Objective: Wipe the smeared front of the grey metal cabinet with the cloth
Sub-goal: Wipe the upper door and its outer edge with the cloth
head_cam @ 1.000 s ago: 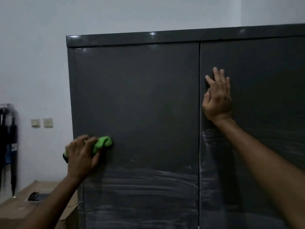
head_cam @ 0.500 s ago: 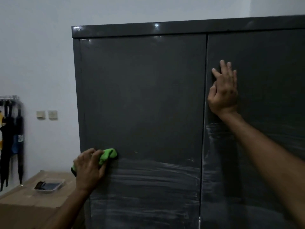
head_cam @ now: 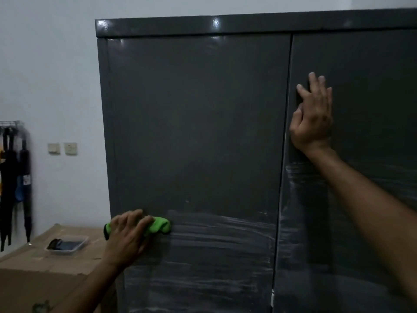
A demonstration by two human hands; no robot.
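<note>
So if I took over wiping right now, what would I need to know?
Left hand presses the green cloth against the left door, at the top edge of the white smears.
Right hand rests flat on the right door, fingers straight.
Done: the upper part of both doors looks clean.
Left: the smeared lower part of the left door, and the streaks low on the right door.

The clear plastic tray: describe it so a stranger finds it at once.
Left of the grey cabinet sits a brown cardboard box. On its top lies the clear plastic tray, shallow, with something dark inside, the only see-through item there.
</note>
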